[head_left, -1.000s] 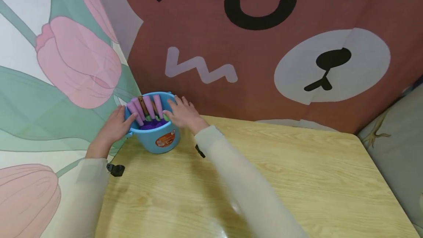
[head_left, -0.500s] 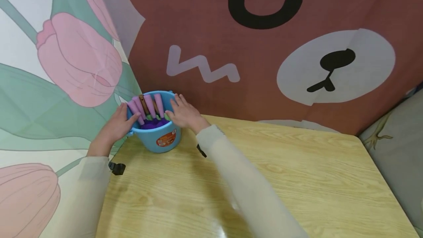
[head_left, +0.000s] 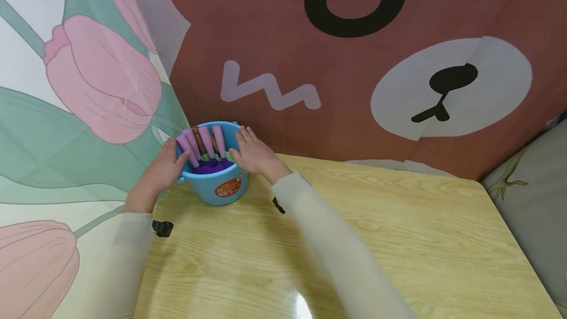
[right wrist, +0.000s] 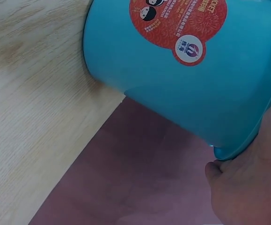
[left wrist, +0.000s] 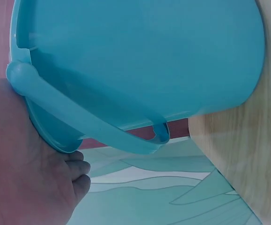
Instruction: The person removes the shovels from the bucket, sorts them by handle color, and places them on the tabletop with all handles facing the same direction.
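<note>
Positioning is presumably being performed on the blue bucket [head_left: 208, 188], which is standing at the far left corner of the table [head_left: 398, 240] and is holding pink tapered pieces [head_left: 206, 143]. Its rim is being pinched between thumb and fingers on opposite sides by the left hand [head_left: 160, 170] and the right hand [head_left: 258, 155]. For the next move, even two-sided support is probably being required, whether for shifting or release.
</note>
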Tool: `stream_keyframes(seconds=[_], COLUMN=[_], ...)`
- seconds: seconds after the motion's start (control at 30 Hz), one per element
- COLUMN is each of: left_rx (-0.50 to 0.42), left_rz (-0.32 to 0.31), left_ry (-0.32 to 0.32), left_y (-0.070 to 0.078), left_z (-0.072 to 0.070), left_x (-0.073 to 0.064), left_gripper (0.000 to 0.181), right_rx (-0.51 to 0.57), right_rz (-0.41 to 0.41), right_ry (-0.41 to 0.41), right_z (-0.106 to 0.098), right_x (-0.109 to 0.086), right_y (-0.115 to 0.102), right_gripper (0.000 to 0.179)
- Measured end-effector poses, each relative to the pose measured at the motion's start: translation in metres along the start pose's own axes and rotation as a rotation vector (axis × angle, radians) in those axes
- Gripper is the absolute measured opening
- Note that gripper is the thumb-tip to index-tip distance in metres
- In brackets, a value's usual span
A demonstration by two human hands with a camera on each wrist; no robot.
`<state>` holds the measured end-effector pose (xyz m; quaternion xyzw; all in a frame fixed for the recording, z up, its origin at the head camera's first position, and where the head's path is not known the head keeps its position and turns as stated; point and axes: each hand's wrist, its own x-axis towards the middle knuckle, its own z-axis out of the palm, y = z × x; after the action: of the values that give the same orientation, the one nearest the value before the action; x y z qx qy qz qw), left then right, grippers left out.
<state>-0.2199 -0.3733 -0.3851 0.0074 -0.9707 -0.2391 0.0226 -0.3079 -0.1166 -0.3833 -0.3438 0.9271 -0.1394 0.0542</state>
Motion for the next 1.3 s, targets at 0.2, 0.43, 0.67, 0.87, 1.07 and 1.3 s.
stream_keyframes(seconds=[0.2, 0.43, 0.67, 0.87, 1.07, 1.3], left_rx=[0.015, 0.012, -0.001, -0.002, 0.009, 0.012], left_rz=[0.019, 0.021, 0.014, 0.006, 0.007, 0.038], left_ry=[0.009, -0.012, -0.001, -0.005, -0.021, -0.004], left_y=[0.008, 0.019, 0.031, 0.042, 0.053, 0.057], left_z=[0.005, 0.01, 0.017, 0.022, 0.025, 0.031], left_x=[-0.002, -0.005, -0.01, -0.013, -0.016, -0.018], left_gripper=[0.08, 0.078, 0.076, 0.076, 0.076, 0.074], right_rx=[0.009, 0.047, 0.077, 0.086, 0.094, 0.088], right_rz=[0.006, 0.02, 0.022, 0.025, 0.033, 0.038], right_ry=[0.023, 0.047, 0.063, 0.078, 0.088, 0.097], right_z=[0.001, 0.002, 0.001, -0.001, -0.003, -0.001], right_x=[-0.01, -0.022, -0.036, -0.049, -0.059, -0.067], right_y=[0.005, 0.012, 0.019, 0.025, 0.032, 0.036], right_gripper=[0.071, 0.071, 0.07, 0.069, 0.069, 0.07])
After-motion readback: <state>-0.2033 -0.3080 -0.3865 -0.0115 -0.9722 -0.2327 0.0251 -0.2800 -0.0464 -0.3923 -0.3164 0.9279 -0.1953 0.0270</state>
